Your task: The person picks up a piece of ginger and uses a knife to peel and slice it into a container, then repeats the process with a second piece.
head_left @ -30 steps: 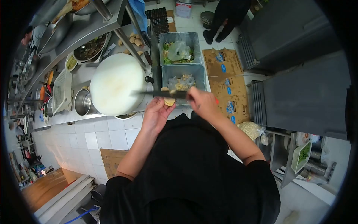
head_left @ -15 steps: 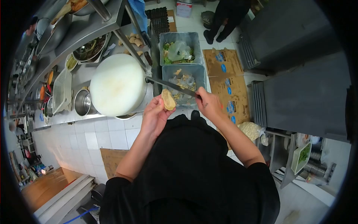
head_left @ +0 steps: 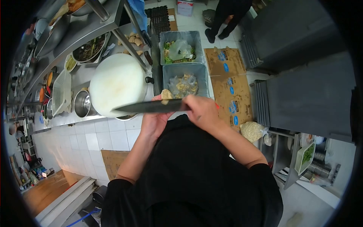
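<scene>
My right hand (head_left: 202, 111) is closed around the handle of a large kitchen knife (head_left: 151, 106). Its dark blade points left, slightly blurred, and crosses in front of my left hand (head_left: 154, 123). In that left hand is a pale tan piece of ginger (head_left: 166, 94), its top showing above the blade. The blade hides the lower part of the piece and most of the fingers. It cannot be seen whether blade and ginger touch. Just beyond my hands stands a grey bin (head_left: 204, 80) with peelings and plastic inside. A thick round white chopping board (head_left: 118, 83) lies to the left.
Another bin (head_left: 199, 41) holds green scraps and a plastic bag. Ginger pieces (head_left: 134, 39) lie on the steel counter (head_left: 94, 120), near a metal pot (head_left: 82, 104) and white basket (head_left: 62, 92). Flattened cardboard (head_left: 230, 94) covers floor at right. A person (head_left: 227, 19) stands at the back.
The knife has swung from pointing up and left beyond the ginger to lying across it, with the tip toward the chopping board. My right hand has shifted slightly left and down.
</scene>
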`<state>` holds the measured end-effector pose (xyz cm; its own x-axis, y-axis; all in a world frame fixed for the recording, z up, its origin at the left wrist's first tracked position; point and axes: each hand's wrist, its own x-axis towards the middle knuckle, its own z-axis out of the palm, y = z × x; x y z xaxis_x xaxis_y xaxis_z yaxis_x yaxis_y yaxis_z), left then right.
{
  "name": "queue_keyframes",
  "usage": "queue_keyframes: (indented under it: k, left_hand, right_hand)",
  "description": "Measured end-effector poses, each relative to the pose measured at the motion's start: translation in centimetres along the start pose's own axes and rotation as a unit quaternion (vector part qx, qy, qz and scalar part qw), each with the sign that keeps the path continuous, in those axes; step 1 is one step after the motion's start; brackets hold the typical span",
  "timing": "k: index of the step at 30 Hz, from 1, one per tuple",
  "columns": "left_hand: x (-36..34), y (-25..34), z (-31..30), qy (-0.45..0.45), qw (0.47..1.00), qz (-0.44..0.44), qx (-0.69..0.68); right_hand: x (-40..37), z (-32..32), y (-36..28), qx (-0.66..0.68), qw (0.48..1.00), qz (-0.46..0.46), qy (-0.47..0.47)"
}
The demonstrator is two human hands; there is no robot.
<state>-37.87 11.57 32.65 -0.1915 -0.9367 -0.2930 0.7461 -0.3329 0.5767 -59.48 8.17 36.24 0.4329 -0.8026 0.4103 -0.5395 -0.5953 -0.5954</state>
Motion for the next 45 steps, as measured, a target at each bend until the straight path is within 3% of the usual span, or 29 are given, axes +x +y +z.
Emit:
queue_keyframes:
  k: [2, 3, 4, 7, 8, 10, 13, 16, 18, 21, 25, 27, 31, 35, 38, 41, 44, 45]
  left_hand:
    - [0.0, 0.3, 0.8, 0.069, 0.994, -0.015, -0.083]
    - [-0.7, 0.1, 0.8, 0.029, 0.999, 0.027, -0.011]
    - [-0.6, 0.4, 0.4, 0.001, 1.000, 0.006, -0.006]
    - [-0.8, 0.6, 0.2, 0.000, 1.000, 0.013, -0.006]
    - [-0.7, 0.7, 0.4, -0.002, 1.000, 0.012, 0.001]
    - [-1.0, 0.4, 0.1, 0.003, 1.000, 0.005, 0.008]
    - [-0.4, 0.0, 0.1, 0.002, 1.000, 0.008, 0.004]
    - [-0.8, 0.6, 1.1, 0.034, 0.999, 0.015, 0.028]
    - [-0.3, 0.4, -0.7, -0.018, 0.999, 0.012, 0.045]
    - [-0.4, 0.8, -0.2, -0.011, 0.999, 0.012, 0.037]
    - [-0.4, 0.5, 0.7, 0.052, 0.999, -0.013, -0.010]
    - [0.2, 0.1, 0.7, 0.055, 0.997, -0.030, -0.043]
    - [0.3, -0.6, 0.4, 0.064, 0.994, -0.030, -0.087]
    - [0.2, -1.0, 0.3, 0.093, 0.988, -0.029, -0.119]
    - [-0.1, -0.8, 0.3, 0.079, 0.991, -0.026, -0.107]
    - [-0.5, -0.5, 0.4, 0.059, 0.995, -0.021, -0.078]
    - [-0.2, -0.3, -0.1, 0.071, 0.994, -0.009, -0.080]
    - [0.2, -0.5, -1.0, 0.056, 0.997, -0.004, -0.059]
  right_hand:
    - [0.4, 0.2, -0.6, -0.035, 0.999, -0.021, 0.017]
    - [0.0, 0.8, 1.1, -0.026, 0.999, -0.002, 0.019]
    - [-0.4, 1.5, 3.0, -0.019, 0.999, 0.017, 0.020]
    - [-3.2, 2.1, 7.9, -0.070, 0.991, 0.116, -0.002]
    - [-2.6, 1.7, 7.5, -0.093, 0.983, 0.160, -0.014]
    - [-2.8, 1.5, 5.6, -0.078, 0.984, 0.161, -0.013]
    - [-0.4, 0.5, 1.0, 0.019, 0.998, 0.055, 0.013]
    - [0.5, 0.5, -0.2, -0.007, 1.000, 0.002, 0.025]
    - [-0.7, 1.5, 2.9, -0.016, 0.999, 0.028, 0.006]
    - [-3.2, 2.2, 7.6, -0.072, 0.980, 0.184, -0.008]
    - [-3.7, 1.6, 5.1, -0.069, 0.985, 0.159, 0.004]
    - [-1.9, 1.3, 2.0, 0.022, 0.997, 0.066, 0.020]
    - [0.0, 1.4, -0.8, -0.007, 0.997, -0.043, 0.070]
    - [0.2, 0.9, -0.7, -0.009, 0.999, -0.031, 0.032]
    - [0.2, 1.2, 0.2, -0.019, 0.997, -0.044, 0.062]
    - [-0.5, 2.0, 4.9, -0.048, 0.993, 0.105, 0.008]
    - [-1.2, 1.5, 4.1, -0.017, 0.995, 0.103, 0.008]
    - [-0.5, 0.8, 2.0, 0.008, 0.998, 0.061, 0.016]
